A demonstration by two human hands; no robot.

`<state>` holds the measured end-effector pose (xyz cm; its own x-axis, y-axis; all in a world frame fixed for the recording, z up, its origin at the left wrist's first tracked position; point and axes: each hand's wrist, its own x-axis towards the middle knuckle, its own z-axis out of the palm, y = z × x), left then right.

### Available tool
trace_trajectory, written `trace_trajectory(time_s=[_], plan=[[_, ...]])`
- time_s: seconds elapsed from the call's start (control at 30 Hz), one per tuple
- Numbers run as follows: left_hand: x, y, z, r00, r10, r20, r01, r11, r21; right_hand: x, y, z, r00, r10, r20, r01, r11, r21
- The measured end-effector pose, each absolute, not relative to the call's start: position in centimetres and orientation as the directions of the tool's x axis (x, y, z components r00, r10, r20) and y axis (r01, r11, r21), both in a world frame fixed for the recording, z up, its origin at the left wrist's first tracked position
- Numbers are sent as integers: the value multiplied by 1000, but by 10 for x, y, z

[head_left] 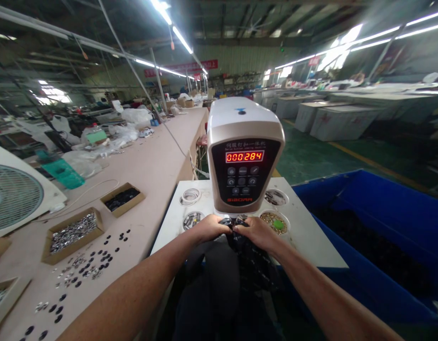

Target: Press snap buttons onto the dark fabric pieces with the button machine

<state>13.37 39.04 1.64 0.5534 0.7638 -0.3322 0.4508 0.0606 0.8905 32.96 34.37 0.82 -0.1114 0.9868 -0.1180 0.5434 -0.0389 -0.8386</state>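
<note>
A white and gold button machine (pixel 245 118) with a red display reading 000284 stands on a small white table (pixel 311 232). Just under its head, my left hand (pixel 214 228) pinches the left part of a black fabric piece (pixel 252 260). My right hand (pixel 257 232) pinches the same fabric a little to the right, fingers closed. Both hands are near each other at the front of the machine. The fabric hangs down toward my lap. Whatever lies between the fingertips is too small to make out.
On the long table (pixel 162 175) at left are a box of silvery parts (pixel 75 232), a box of black parts (pixel 123 198), scattered black discs and a fan (pixel 16 189). A blue bin (pixel 375 208) with dark contents stands at right. Round cups of small parts are set in the white table.
</note>
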Motion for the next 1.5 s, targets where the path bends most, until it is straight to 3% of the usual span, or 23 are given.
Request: trace_trajectory(time_s=[0.33, 0.63, 0.83, 1.27, 1.5], plan=[[132, 403, 10, 533, 762, -367, 517, 50, 854, 332, 353, 5, -97, 979, -181, 556, -98, -825], [129, 408, 3, 541, 739, -401, 516, 85, 852, 330, 346, -13, -1, 999, -52, 511, -44, -858], [125, 406, -5, 519, 754, -403, 508, 106, 855, 322, 344, -19, 79, 996, 39, 611, -18, -792], [105, 401, -25, 524, 827, -206, 459, -70, 885, 323, 346, -24, 111, 990, 87, 747, -25, -664], [106, 398, -19, 542, 813, -212, 468, -83, 880, 328, 346, -18, 97, 993, 74, 775, -28, -632]])
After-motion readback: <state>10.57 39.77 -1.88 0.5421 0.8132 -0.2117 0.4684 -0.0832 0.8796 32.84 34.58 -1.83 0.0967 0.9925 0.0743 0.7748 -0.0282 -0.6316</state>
